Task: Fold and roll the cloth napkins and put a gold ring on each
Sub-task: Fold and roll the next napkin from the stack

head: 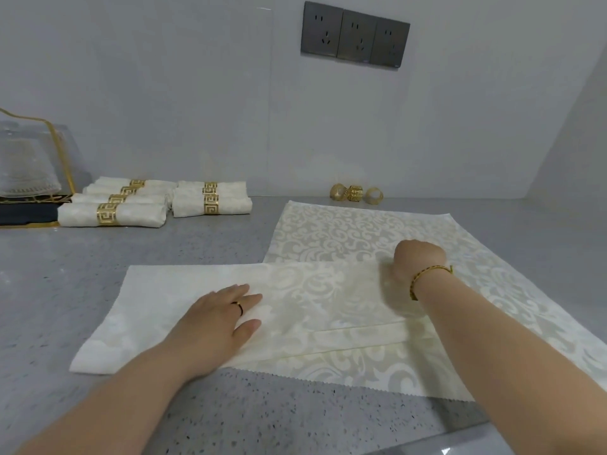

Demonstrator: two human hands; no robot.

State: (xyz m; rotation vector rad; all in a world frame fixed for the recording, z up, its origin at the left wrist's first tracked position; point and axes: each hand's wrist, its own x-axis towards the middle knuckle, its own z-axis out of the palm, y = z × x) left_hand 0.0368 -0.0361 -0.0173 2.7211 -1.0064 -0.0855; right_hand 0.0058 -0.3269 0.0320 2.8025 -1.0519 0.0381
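Observation:
A cream damask napkin (157,300), folded into a long band, lies across the grey counter and partly over a flat unfolded napkin (345,231). My left hand (216,320) rests flat on the band's middle, fingers straight. My right hand (417,261) has its fingers curled at the band's right end; what the fingers grip is hidden. Three loose gold rings (356,193) stand by the wall behind the flat napkin. Several rolled napkins (131,213) wearing gold rings lie in two groups at the back left.
A clear box with gold trim (29,162) stands on a dark tray at the far left. Grey wall sockets (354,34) sit above the counter. The counter's front edge (460,435) runs at lower right.

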